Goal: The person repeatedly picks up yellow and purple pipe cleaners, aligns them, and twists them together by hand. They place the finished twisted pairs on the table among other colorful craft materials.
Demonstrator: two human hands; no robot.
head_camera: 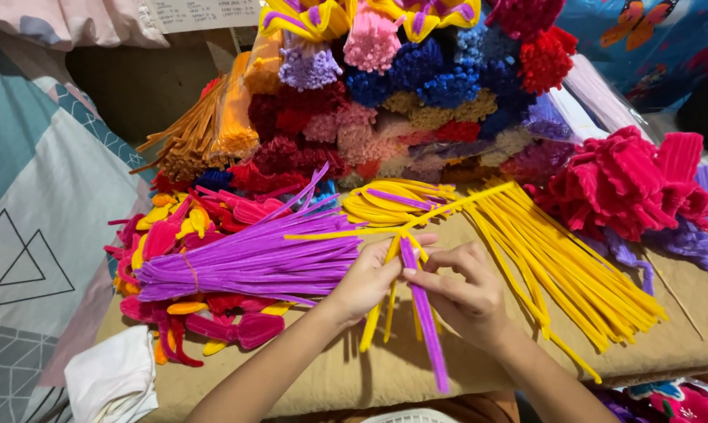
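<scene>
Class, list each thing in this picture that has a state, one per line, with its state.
Left hand: pinching yellow stems.
Right hand: gripping purple stem.
Purple bundle: tied, lying flat.
Loose yellow stems: fanned out, untied.
White cloth: crumpled.

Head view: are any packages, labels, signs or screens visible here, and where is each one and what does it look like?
Paper sheet: top edge, left of centre, behind the pile; white rectangle with small dark print, partly cut off.
Clear plastic bag: left side of the pile, a long see-through sleeve around orange pipe cleaners.
Clear plastic bag: right side of the pile, a see-through sleeve around pale lilac pipe cleaners.
No screens or signs show.
</scene>
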